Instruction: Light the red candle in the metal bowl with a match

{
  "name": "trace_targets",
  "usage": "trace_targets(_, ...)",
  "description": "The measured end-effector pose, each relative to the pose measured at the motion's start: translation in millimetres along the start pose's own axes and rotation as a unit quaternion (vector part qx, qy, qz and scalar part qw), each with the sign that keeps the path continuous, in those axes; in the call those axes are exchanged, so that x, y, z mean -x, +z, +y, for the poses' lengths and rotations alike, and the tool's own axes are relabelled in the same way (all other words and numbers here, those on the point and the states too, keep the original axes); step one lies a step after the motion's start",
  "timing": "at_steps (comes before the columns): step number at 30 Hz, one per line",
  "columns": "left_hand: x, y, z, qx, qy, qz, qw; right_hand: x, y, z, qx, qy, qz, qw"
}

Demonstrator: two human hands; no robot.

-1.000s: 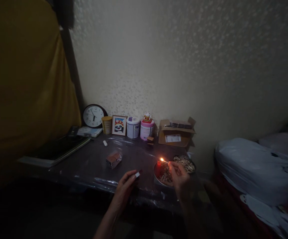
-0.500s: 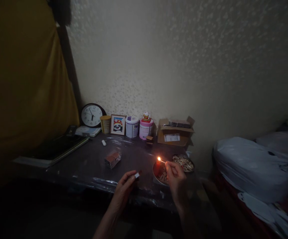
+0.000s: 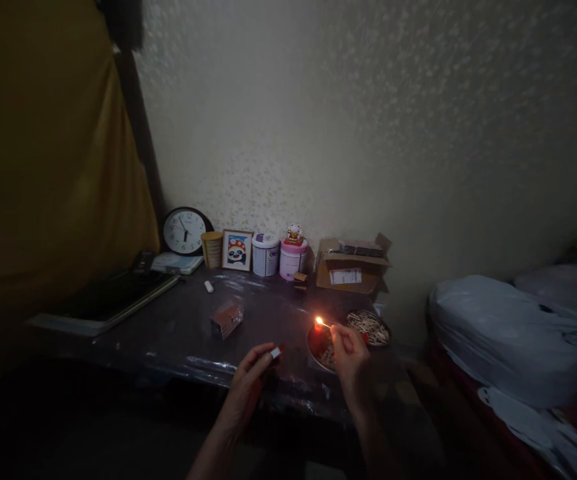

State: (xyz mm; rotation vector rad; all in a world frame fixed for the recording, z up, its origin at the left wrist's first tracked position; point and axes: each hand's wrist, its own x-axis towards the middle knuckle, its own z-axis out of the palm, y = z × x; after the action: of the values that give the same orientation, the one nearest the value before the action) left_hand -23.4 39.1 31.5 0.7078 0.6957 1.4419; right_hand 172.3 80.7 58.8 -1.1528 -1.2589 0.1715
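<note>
My right hand (image 3: 351,350) pinches a thin matchstick (image 3: 326,325) whose tip is at the flame above a red candle (image 3: 318,329). The candle stands in a round dish (image 3: 309,347) with small bits strewn in its bottom. My left hand (image 3: 252,369) is closed around a small matchbox (image 3: 275,352), held over the table's front part; fingers cover most of it. Behind my right hand lies a second round dish (image 3: 387,337) full of matchsticks (image 3: 366,325). To the left rests a plastic-wrapped pack of matchboxes (image 3: 227,318).
Along the wall stand a clock (image 3: 184,231), a yellow cup (image 3: 212,251), a framed panda picture (image 3: 237,251), a white tub (image 3: 265,256), a pink tub (image 3: 293,260) and a cardboard box (image 3: 326,277). A white bag (image 3: 508,340) lies at right. The room is dim.
The flame at the match and candle looks slightly smaller and brighter. Both hands stay nearly in place; the view shifts only a little.
</note>
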Motion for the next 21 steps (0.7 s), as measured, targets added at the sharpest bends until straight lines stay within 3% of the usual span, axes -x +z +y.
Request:
trace_targets(8,0.6,0.8,2.2,0.002,-0.011,0.007,1.000,-0.7,4.3,9.9,-0.006,0.006,-0.001,1.000)
trace_targets(21,0.2,-0.5,0.9,0.003,-0.012,0.005,1.000,-0.7,3.2,5.8,0.007,0.006,-0.002,1.000)
